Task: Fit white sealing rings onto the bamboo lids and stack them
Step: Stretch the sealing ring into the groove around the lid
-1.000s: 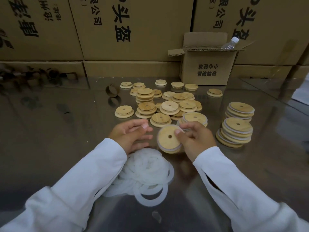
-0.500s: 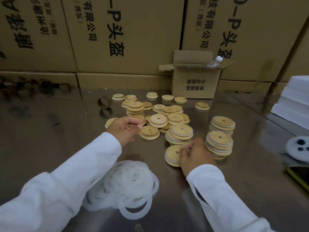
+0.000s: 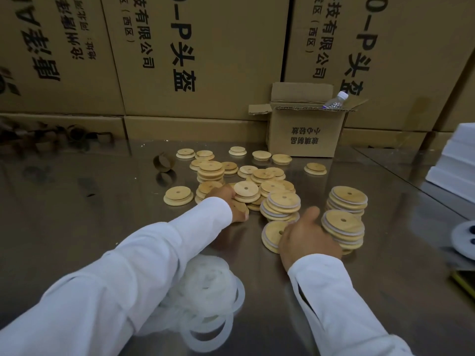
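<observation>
Steel bench (image 3: 77, 214), near edge: heap of translucent white sealing rings (image 3: 205, 299). Right hand (image 3: 305, 237) lies over a ringed round bamboo lid (image 3: 271, 233) flat on the bench beside the ringed-lid stacks (image 3: 343, 227); fingers blurred, grip unclear. Left hand (image 3: 231, 201) sits among loose bare lids (image 3: 246, 190), fingers hidden. Brown cardboard cartons (image 3: 205, 60) behind.

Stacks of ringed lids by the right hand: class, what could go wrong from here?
1. The right hand, blurred, is close beside the near stack of ringed lids, which is uneven; a nudge could topple it.
2. The left sleeve lies over the pile of white rings; pulling back may drag rings across the table.
3. The left hand reaches into the loose lids; the tall unringed stack beside it may slide.
</observation>
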`<state>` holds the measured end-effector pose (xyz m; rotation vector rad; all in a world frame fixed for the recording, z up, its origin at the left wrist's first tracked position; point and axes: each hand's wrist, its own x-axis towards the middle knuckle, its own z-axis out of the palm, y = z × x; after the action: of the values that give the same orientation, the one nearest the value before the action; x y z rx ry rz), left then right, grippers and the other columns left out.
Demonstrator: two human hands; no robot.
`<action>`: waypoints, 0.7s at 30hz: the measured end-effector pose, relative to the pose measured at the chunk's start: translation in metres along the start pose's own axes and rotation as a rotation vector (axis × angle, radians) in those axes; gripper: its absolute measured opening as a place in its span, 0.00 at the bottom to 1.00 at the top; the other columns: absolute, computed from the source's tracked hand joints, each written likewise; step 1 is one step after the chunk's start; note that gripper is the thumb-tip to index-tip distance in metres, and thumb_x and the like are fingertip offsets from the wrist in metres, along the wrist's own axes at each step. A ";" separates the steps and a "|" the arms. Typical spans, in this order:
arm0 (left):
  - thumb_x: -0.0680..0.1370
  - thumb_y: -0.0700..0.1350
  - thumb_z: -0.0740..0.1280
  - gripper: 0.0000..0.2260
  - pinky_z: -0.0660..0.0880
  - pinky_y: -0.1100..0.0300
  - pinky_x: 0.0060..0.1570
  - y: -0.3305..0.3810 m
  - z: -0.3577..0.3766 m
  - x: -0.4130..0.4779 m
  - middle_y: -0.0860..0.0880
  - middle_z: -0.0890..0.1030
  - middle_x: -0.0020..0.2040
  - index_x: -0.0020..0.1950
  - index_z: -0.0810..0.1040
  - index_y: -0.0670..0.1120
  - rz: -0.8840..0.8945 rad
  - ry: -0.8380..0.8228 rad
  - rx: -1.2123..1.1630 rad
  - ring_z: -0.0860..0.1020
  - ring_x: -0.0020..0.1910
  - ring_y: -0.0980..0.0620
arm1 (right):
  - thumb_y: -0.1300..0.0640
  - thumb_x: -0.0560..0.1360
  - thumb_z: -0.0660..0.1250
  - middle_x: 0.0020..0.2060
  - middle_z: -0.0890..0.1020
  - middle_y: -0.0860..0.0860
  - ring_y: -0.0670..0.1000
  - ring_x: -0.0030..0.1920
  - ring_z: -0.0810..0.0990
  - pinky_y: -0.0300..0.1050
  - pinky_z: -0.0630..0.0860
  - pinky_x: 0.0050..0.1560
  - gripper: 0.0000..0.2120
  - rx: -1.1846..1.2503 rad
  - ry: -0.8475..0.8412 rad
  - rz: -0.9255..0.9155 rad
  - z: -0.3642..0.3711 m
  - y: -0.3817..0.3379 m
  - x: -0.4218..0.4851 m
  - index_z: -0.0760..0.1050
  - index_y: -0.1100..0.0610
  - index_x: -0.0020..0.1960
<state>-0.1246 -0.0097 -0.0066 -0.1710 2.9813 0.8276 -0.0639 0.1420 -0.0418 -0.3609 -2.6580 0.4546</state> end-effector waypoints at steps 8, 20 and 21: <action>0.70 0.52 0.72 0.27 0.72 0.59 0.48 -0.008 -0.009 -0.002 0.48 0.75 0.59 0.65 0.69 0.48 0.038 0.022 0.130 0.74 0.53 0.48 | 0.51 0.78 0.53 0.24 0.66 0.47 0.52 0.26 0.71 0.43 0.67 0.31 0.08 0.124 0.105 -0.176 -0.009 -0.002 0.000 0.57 0.54 0.51; 0.63 0.42 0.77 0.29 0.65 0.77 0.51 -0.049 -0.018 -0.092 0.60 0.73 0.54 0.59 0.71 0.56 0.592 0.289 -0.173 0.71 0.54 0.60 | 0.53 0.75 0.64 0.40 0.81 0.59 0.55 0.36 0.78 0.51 0.75 0.42 0.06 1.084 -0.392 -0.148 -0.006 -0.048 -0.045 0.68 0.44 0.49; 0.63 0.42 0.77 0.29 0.63 0.80 0.49 -0.050 -0.017 -0.095 0.61 0.72 0.54 0.59 0.70 0.58 0.614 0.306 -0.154 0.70 0.53 0.62 | 0.56 0.75 0.65 0.41 0.81 0.61 0.55 0.35 0.77 0.52 0.76 0.42 0.07 1.120 -0.413 -0.146 -0.006 -0.048 -0.046 0.69 0.45 0.49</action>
<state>-0.0244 -0.0525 -0.0109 0.7130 3.2873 1.1701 -0.0293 0.0856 -0.0353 0.3027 -2.2660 1.9572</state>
